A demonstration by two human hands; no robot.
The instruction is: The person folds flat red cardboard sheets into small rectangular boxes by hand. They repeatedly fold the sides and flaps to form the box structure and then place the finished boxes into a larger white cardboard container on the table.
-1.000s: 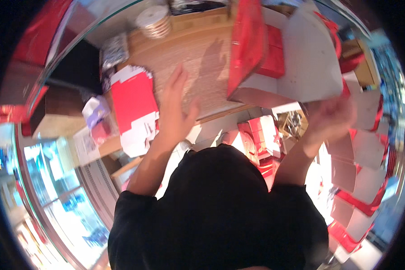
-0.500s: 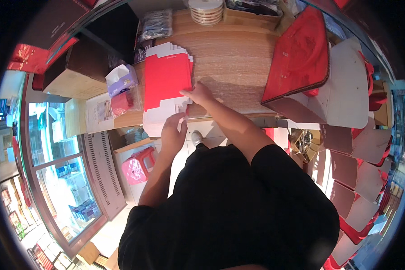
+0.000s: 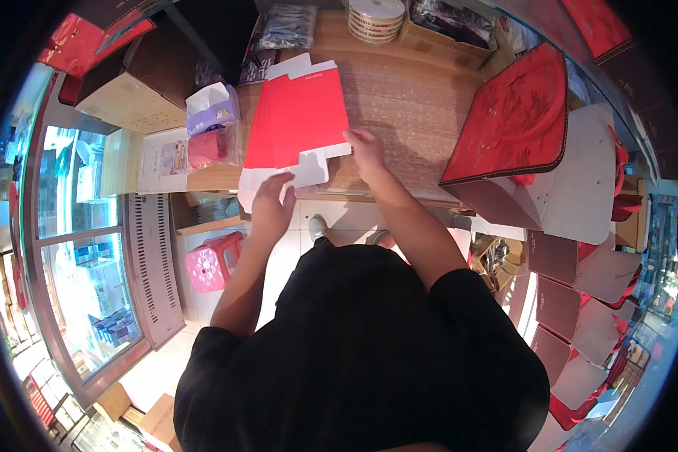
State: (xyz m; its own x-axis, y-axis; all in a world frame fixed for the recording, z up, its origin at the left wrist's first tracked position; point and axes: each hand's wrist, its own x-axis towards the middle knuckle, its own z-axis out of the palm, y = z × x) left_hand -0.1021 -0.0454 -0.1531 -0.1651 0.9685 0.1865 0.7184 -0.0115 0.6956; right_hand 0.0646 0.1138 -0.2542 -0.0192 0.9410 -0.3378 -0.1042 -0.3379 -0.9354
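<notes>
A stack of flat red card box blanks (image 3: 271, 120) with white flaps lies on the wooden table. The top red card blank (image 3: 309, 109) sits skewed to the right of those beneath. My right hand (image 3: 367, 153) pinches its right edge between thumb and fingers. Near the front edge of the stack, my left hand (image 3: 273, 205) has its thumb and fingers apart. Its fingertips are beside the white flap (image 3: 309, 169), and I cannot tell whether they touch it.
Left of the stack are a purple tissue box (image 3: 209, 110) and a red bagged item (image 3: 207, 148). A large red case (image 3: 512, 113) leans on the right. White ribbon rolls (image 3: 375, 19) stand at the back. A pink stool (image 3: 212, 262) is on the floor.
My right hand has moved right with the top card blank, fanning it off the stack. My left hand has shifted slightly left. The whole view has shifted a little.
</notes>
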